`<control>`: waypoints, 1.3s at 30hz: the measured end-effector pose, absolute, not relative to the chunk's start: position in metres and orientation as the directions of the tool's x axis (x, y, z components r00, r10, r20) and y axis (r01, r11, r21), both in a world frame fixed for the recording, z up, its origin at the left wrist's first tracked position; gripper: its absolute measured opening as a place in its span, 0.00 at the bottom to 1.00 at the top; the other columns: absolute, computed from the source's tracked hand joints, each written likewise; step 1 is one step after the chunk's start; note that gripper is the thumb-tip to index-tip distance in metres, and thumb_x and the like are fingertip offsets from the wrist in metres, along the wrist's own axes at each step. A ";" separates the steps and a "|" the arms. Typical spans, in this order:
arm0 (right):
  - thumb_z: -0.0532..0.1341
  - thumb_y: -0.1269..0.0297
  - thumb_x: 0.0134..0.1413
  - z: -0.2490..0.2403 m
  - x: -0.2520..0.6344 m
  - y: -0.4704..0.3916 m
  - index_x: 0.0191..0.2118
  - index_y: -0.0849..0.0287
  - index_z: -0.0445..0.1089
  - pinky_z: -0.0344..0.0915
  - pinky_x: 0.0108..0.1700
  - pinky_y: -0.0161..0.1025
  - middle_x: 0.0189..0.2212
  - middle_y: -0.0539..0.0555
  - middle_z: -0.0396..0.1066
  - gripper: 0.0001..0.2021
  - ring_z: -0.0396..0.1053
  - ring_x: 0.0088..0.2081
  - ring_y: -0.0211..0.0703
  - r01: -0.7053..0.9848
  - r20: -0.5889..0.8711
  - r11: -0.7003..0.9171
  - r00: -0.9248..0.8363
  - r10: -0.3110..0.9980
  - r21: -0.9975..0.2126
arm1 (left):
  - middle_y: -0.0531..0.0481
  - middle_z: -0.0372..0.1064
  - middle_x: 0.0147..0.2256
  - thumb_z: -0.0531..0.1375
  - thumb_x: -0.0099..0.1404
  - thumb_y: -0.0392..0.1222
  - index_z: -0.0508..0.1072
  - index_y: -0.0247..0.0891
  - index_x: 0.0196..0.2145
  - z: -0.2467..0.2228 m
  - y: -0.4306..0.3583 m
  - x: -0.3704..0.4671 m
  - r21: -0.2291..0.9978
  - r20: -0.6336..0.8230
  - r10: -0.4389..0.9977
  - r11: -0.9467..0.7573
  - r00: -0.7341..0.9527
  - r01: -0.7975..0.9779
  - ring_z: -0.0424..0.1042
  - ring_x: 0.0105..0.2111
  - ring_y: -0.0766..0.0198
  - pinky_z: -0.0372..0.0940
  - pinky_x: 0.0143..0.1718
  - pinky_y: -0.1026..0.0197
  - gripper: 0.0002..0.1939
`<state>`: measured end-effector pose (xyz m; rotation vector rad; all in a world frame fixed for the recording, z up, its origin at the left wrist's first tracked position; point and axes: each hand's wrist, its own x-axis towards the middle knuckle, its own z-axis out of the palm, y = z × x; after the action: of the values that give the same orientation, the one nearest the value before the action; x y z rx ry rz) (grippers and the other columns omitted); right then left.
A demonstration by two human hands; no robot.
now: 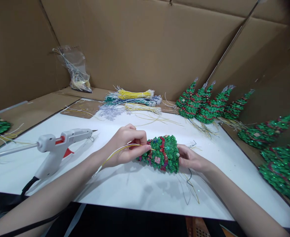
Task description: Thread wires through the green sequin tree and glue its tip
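Note:
A small glittery green tree [169, 153] with red garlands lies on its side above the white board, its wide base toward the right. My left hand [128, 144] pinches a yellow and white wire [115, 152] at the tree's surface; the wire trails back over the wrist. At the base end, my right hand [190, 158] holds the tree, its fingertips partly hidden behind or inside the base. Thin dark and yellow wires [190, 182] hang out below the right hand.
A white glue gun [58, 149] rests at the left, its cord running toward me. Wire bundles [136, 94] and a plastic bag [78, 70] lie at the back. More green trees [210, 103] line the right side. Cardboard walls [145, 42] surround the board [120, 194].

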<state>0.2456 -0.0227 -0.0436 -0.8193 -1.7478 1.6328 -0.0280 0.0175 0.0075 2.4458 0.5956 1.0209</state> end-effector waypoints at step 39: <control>0.67 0.48 0.50 -0.041 0.243 -0.022 0.47 0.59 0.72 0.63 0.35 0.30 0.31 0.51 0.65 0.23 0.63 0.33 0.36 0.023 0.061 0.093 -0.597 0.800 -0.995 | 0.54 0.66 0.21 0.61 0.63 0.40 0.69 0.34 0.22 0.013 0.013 -0.020 0.765 0.363 0.711 -0.596 0.602 0.243 0.63 0.23 0.70 0.57 0.25 0.67 0.13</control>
<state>0.2432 -0.0220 -0.0413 -0.8123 -1.7419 1.5678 -0.0203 0.0127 0.0128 2.1453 0.7500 0.8834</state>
